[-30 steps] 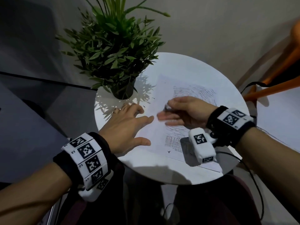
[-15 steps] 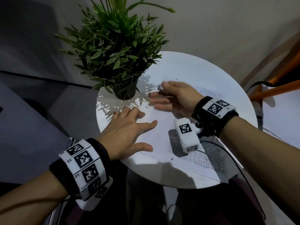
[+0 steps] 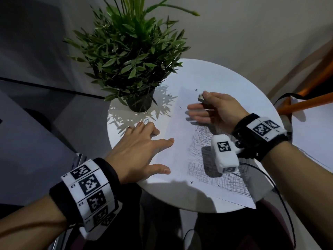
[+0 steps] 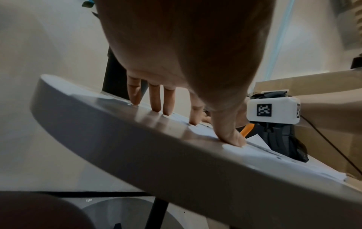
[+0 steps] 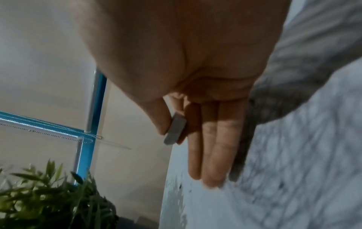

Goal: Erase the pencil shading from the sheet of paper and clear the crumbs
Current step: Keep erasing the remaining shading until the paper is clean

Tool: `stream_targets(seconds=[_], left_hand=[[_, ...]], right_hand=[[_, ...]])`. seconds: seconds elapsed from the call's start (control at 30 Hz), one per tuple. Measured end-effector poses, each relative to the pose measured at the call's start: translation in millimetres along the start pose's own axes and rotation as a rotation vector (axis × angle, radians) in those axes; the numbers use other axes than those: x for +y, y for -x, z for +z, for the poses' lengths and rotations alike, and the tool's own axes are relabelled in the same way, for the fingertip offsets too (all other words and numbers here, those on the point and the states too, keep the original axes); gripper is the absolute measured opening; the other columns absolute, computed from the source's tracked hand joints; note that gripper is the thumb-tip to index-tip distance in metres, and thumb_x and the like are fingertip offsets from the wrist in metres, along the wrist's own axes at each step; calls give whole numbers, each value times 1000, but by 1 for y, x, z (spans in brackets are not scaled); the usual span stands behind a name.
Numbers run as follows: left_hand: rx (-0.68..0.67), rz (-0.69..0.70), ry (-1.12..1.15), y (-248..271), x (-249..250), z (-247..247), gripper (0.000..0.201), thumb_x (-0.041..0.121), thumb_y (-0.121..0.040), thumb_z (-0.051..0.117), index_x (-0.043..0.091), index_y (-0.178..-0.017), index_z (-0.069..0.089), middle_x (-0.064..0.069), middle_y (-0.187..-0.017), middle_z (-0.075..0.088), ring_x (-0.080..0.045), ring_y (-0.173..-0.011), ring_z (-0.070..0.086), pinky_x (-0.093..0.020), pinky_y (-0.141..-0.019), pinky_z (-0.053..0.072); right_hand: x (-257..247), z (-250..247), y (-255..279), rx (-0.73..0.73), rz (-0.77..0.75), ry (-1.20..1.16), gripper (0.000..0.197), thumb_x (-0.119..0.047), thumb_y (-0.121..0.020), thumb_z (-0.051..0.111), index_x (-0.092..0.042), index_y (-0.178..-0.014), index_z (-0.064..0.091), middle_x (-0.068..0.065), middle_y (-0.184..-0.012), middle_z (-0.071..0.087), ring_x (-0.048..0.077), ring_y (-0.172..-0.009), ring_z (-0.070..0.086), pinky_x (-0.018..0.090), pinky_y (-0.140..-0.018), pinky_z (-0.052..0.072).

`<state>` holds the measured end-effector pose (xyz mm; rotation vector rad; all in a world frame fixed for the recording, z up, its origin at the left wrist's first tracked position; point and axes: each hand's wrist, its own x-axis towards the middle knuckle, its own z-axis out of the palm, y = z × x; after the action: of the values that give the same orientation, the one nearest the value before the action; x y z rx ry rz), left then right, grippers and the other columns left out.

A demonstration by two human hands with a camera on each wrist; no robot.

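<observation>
The right hand [image 3: 214, 109], pinching the eraser [image 3: 200, 97], has swept its straight fingers up the paper [image 3: 182, 134], pushing crumbs [image 3: 196, 90] ahead; shading [image 3: 216, 174] behind remains. The left hand [image 3: 138, 148] stays flat.

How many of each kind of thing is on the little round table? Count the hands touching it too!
Potted plant: 1
Sheet of paper: 1
Eraser: 1, pinched in the right hand, above the paper
Hands on the table: 1, the left hand, pressing the paper's edge
Dark eraser crumbs: too small to count
Total: 4
</observation>
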<state>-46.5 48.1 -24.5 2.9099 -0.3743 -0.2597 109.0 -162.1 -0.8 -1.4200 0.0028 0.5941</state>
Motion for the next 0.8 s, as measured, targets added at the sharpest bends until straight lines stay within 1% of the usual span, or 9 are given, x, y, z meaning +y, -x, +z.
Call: stream_targets(seconds=[0.07,0.13,0.23,0.3,0.43,0.5,0.63,0.73,0.8], left_hand=[[6,8,4,1,0,-1,88,88,-69,31,44,-143,46,-2,-131,40,-19,-123,31,-41,-97,31],[19,36,-5,-1,-2,-3,85,88,-70,35,41,-139,50,-1,-132,40,-18,-121,32,-41,-97,34],[20,73,-4,-5,-3,-8,82,89,-71,40,40,-135,53,0,-138,39,-21,-126,37,-42,-99,35],[-3,88,11,-9,-5,-11,80,88,-71,42,41,-135,51,2,-150,30,-20,-137,29,-40,-107,28],[-116,184,23,-20,-2,-16,89,83,-77,53,39,-151,29,14,-166,-6,-5,-151,-9,-31,-119,4],[-175,194,-8,-23,0,-16,96,79,-79,52,34,-156,18,16,-165,-10,-4,-151,-14,-28,-121,-1],[-151,228,-36,-21,2,-15,98,85,-73,33,33,-155,21,13,-166,-5,-6,-152,-11,-30,-121,1],[-137,223,-15,-21,0,-14,95,83,-74,41,35,-153,23,16,-165,-5,-3,-151,-13,-28,-121,0],[-126,237,35,-20,-1,-13,94,84,-74,44,35,-152,28,17,-165,0,-1,-150,-12,-26,-120,1]], right_hand=[[1,-13,4,25,9,70,20,-26,-102,51,-7,-94,51,24,-100,71,34,-86,72,34,-71,60],[2,-21,6,117,-125,86,20,-24,-103,49,-10,-89,53,18,-103,72,27,-93,72,28,-75,59],[1,-24,13,148,-234,-17,21,-24,-103,48,-9,-91,54,19,-106,72,30,-93,72,40,-82,60],[2,-22,18,43,-105,-88,20,-24,-102,49,-6,-95,52,27,-108,69,38,-89,71,48,-80,59],[7,-15,16,-219,241,43,21,-23,-102,47,-3,-101,51,30,-105,69,36,-89,72,37,-73,62],[8,-8,3,-192,192,14,21,-22,-103,46,-3,-99,52,28,-109,68,30,-93,72,32,-75,61],[-4,0,-24,40,-130,-101,19,-23,-104,46,-9,-94,53,20,-119,66,29,-106,68,24,-72,56],[-9,0,-25,-142,55,-101,19,-26,-104,46,-7,-100,51,23,-116,67,38,-108,67,41,-84,58],[-5,4,-24,-240,169,17,18,-22,-104,46,-5,-101,51,25,-111,68,38,-104,68,40,-84,58]])
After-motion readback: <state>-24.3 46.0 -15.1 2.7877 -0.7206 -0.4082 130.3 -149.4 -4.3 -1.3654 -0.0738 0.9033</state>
